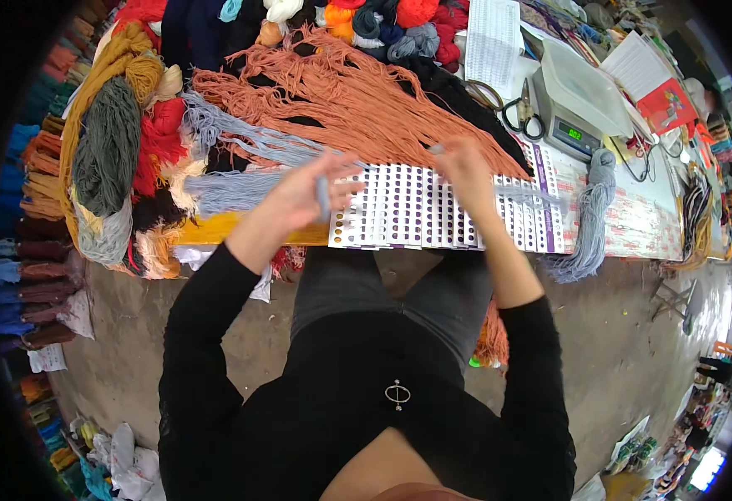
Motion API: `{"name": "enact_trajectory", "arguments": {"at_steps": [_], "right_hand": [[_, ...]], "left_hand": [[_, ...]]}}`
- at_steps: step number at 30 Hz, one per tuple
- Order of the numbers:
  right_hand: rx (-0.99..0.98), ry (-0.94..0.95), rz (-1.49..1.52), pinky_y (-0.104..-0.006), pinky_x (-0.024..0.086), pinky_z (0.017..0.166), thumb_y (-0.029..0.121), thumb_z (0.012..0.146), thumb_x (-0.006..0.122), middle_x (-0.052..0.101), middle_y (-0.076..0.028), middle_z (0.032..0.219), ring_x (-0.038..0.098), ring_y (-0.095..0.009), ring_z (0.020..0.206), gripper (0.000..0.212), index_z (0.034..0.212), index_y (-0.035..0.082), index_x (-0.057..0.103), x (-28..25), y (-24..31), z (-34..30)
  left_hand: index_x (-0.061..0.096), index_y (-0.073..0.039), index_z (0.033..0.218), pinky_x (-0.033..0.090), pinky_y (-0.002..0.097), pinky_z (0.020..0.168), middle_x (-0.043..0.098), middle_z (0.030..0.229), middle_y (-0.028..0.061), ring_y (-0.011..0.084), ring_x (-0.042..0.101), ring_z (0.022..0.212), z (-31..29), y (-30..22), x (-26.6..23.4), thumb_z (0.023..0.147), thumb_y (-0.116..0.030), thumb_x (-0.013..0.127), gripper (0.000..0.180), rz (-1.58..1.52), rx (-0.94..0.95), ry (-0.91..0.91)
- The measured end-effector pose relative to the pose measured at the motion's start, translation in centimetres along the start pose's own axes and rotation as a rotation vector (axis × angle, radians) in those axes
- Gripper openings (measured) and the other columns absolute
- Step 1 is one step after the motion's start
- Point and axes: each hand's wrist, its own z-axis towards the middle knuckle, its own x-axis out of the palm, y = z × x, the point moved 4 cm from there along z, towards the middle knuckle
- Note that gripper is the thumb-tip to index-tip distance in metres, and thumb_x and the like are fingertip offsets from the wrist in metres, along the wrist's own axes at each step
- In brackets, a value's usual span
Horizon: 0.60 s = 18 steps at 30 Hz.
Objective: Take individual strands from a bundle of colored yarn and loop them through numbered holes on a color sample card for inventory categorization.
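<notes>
Over the table's near edge, my left hand [303, 196] is partly curled, with a band of grey-blue yarn [323, 199] across its palm. My right hand [463, 174] is raised to the right of it, fingertips pinched together and slightly blurred. A bit of grey-blue shows at those fingertips, too small to name. Beneath both hands lie white colour cards [399, 204] with rows of dark dots. Grey-blue strands [516, 194] cross the cards by my right wrist, toward a grey-blue skein [595, 204] hanging off the table edge. More loose grey-blue yarn [232, 190] lies left of my left hand.
Salmon-coloured yarn [349, 100] spreads over the table's middle. Dark grey [108, 146] and mustard skeins [124, 63] pile up at left. Black-handled scissors [523, 119], a digital scale [579, 134] with a clear tray, and a printed sheet [491, 42] occupy the back right.
</notes>
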Motion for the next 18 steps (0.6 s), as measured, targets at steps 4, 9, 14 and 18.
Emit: {"name": "enact_trajectory", "arguments": {"at_steps": [4,9,14,18], "right_hand": [[0.144,0.154,0.058,-0.0271,0.044,0.052,0.014,0.083,0.058,0.061,-0.006,0.063,0.056,-0.014,0.054,0.013,0.086,0.002,0.063,5.8,-3.2,-0.5],[0.098,0.059,-0.249,-0.0373,0.046,0.062,0.029,0.085,0.053,0.064,-0.008,0.067,0.062,-0.027,0.066,0.025,0.086,0.007,0.065,6.0,-2.8,-0.6],[0.050,-0.016,-0.388,-0.0356,0.046,0.062,0.029,0.083,0.059,0.065,-0.008,0.070,0.062,-0.026,0.066,0.023,0.084,0.007,0.064,6.4,-3.1,-0.5],[0.153,0.113,-0.287,-0.0276,0.045,0.058,0.028,0.081,0.060,0.064,-0.003,0.070,0.060,-0.013,0.061,0.021,0.087,0.008,0.065,6.3,-3.5,0.0]], "left_hand": [[0.044,-0.001,0.123,0.050,0.0378,0.078,0.051,0.117,0.0109,0.0273,0.056,0.103,2.0,3.7,0.9,0.093,-0.042,0.044,0.051,0.059,-0.202,-0.063],[0.051,-0.003,0.110,0.048,0.0271,0.057,0.054,0.097,0.0037,0.0162,0.061,0.077,3.6,3.6,1.2,0.092,-0.039,0.047,0.040,0.215,-0.184,-0.083],[0.057,-0.002,0.100,0.027,0.0188,0.037,0.061,0.076,0.0009,0.0050,0.045,0.045,5.2,2.7,1.7,0.086,-0.012,0.053,0.018,0.605,0.021,-0.203],[0.059,-0.001,0.089,0.026,0.0193,0.036,0.061,0.071,0.0024,0.0053,0.040,0.041,7.1,2.5,1.6,0.083,-0.009,0.054,0.011,0.577,0.109,-0.181]]}}
